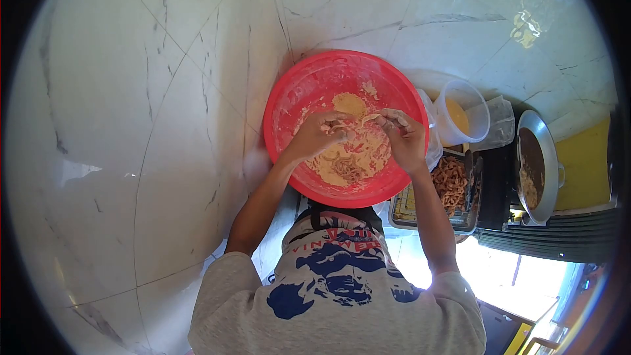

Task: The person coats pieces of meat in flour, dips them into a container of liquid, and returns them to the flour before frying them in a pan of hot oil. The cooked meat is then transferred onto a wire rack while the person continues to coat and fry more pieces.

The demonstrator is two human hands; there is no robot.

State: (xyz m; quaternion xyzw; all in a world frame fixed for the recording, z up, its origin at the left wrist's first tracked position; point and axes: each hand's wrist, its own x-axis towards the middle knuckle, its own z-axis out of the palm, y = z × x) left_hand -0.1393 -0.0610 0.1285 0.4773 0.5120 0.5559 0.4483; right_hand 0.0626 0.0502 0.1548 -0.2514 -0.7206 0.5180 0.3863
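Note:
A large red basin [279,102] holds pale flour [374,148], with a yellowish mound of it [348,103] at the far side. Flour-dusted strips [346,168] lie heaped near its front. Over the basin, my left hand [322,135] has curled, floured fingers, and what they hold, if anything, is too small to name. Close by on the right, my right hand [402,135] pinches with its coated fingertips near a small pale bit that I cannot make out. Both hands are above the flour, their fingertips a short distance apart.
To the right stand a clear tub [470,106] with yellow contents, a tray [401,213] beneath a container of brown fried strips [449,184], and a wide metal pan [552,151] with dark liquid. Marbled tile walls [197,92] enclose the basin's left and far sides.

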